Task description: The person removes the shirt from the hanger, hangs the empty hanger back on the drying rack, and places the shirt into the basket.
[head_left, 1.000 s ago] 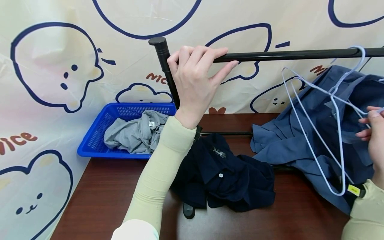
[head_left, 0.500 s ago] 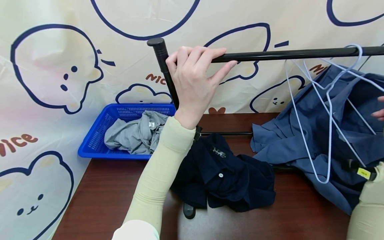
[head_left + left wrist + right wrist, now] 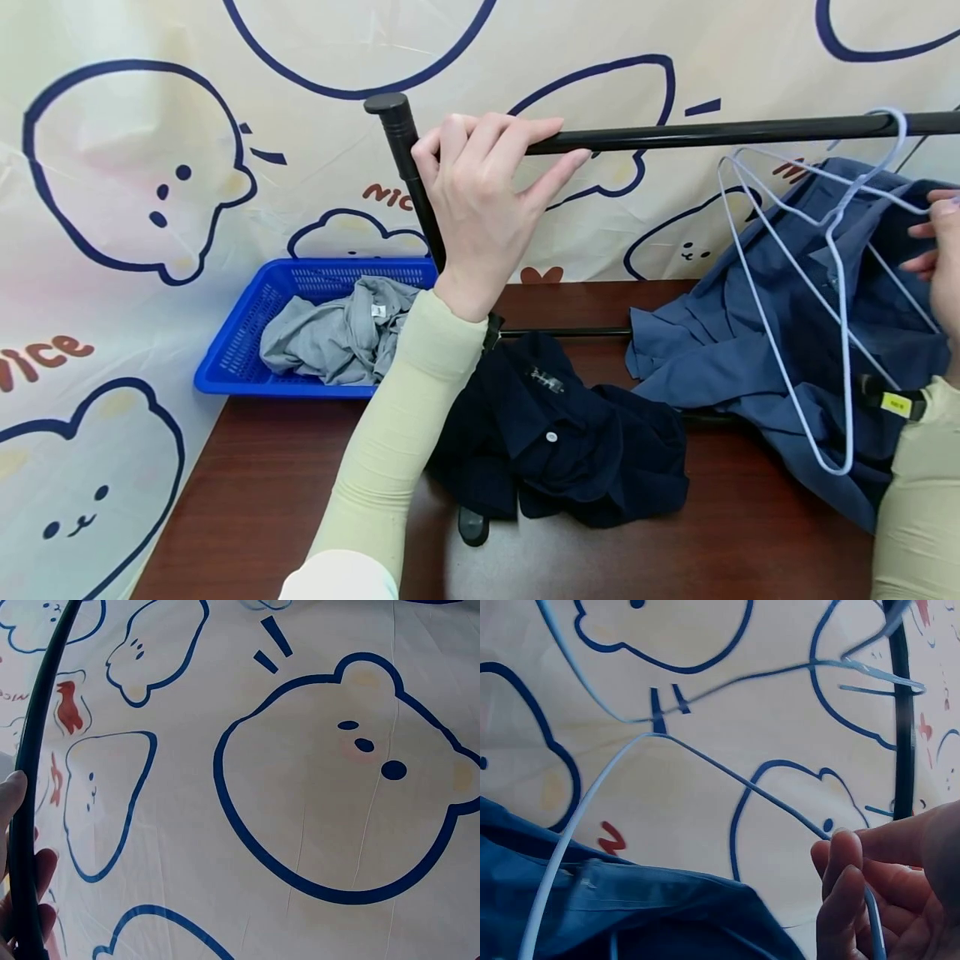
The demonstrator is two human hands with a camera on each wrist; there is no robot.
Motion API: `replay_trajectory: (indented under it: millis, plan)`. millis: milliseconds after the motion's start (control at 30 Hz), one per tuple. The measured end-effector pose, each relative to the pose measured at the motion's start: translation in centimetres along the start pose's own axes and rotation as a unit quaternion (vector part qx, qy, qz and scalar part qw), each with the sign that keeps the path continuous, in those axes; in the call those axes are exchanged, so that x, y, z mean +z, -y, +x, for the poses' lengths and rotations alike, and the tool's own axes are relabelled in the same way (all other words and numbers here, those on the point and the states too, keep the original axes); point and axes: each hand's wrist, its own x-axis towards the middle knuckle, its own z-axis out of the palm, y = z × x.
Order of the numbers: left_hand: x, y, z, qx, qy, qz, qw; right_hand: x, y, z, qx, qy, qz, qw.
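My left hand (image 3: 483, 196) grips the black rail (image 3: 720, 133) of a garment rack beside its corner post, thumb below and fingers over the top. The left wrist view also shows the fingers and thumb around the rail. At the right edge of the head view, my right hand (image 3: 941, 258) pinches a pale blue hanger (image 3: 761, 793) by its wire. Another pale blue hanger (image 3: 842, 275) is hooked over the rail, and the two overlap. Behind them a slate-blue shirt (image 3: 750, 367) droops onto the table, its far side cut off by the frame.
A crumpled navy shirt (image 3: 592, 458) lies mid-table over a dark rack foot (image 3: 473, 527). Back left stands a blue basket (image 3: 225, 367) holding a grey garment (image 3: 337, 333). A thin lower bar (image 3: 570, 332) crosses behind. A cartoon-print sheet (image 3: 315, 167) covers the wall.
My right hand moved right, nearly out of the head view, then came back in, now higher on the hanger wire. The hangers swung and shifted. My left hand has stayed on the rail.
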Motion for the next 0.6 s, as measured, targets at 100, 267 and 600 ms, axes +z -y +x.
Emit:
replay_trajectory:
  millis: [100,267,600]
  plan:
    - [0.0,0.0,0.1,-0.001,0.001,-0.001,1.0,0.3,0.9,-0.7,0.02,0.009,-0.002,1.0]
    - [0.0,0.0,0.1,-0.003,0.0,-0.005,1.0,0.7,1.5,-1.1,0.021,0.0,-0.006,1.0]
    - [0.1,0.0,0.1,-0.005,0.003,-0.003,1.0,0.8,5.0,-3.3,0.102,-0.05,-0.068,0.991]
